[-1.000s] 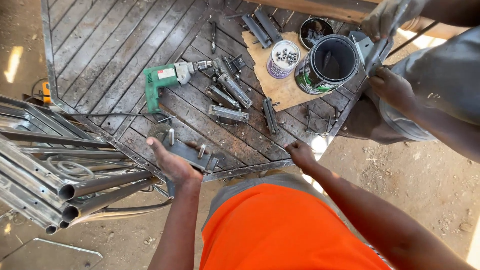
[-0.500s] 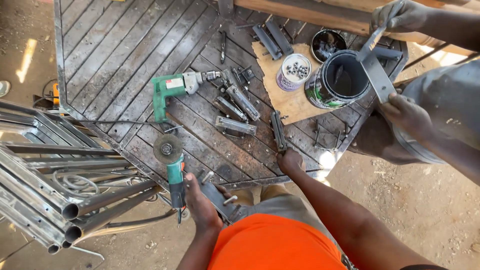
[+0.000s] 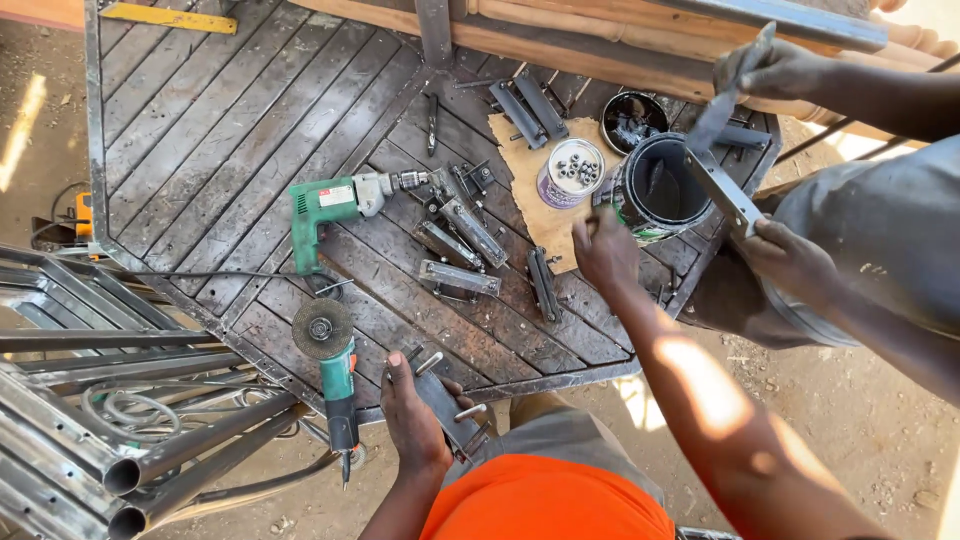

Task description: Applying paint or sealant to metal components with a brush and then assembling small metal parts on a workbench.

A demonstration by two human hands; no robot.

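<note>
Left hand (image 3: 412,415) low in the centre of the frame, fingers clamped round a dark metal bracket (image 3: 447,405) with pegs sticking out of it, right at the near edge of the slatted metal counter (image 3: 200,140). Just left of that hand lies a green angle grinder (image 3: 335,375), disc up, its handle hanging off the counter edge. Right hand (image 3: 605,250) out in the middle right, palm down with fingers loosely apart, touching the piece of cardboard (image 3: 530,165) just beside a black paint can (image 3: 660,190). A small tub of nuts (image 3: 572,172) sits on that cardboard, close by. Between the two hands, several metal hinge pieces (image 3: 460,275) are scattered on the slats, and a green drill (image 3: 345,200) lies upper left of them. Top right, another person's hands (image 3: 785,255) hold a flat metal strip (image 3: 722,190) over the can. Steel tubes (image 3: 120,470) are stacked at lower left.
</note>
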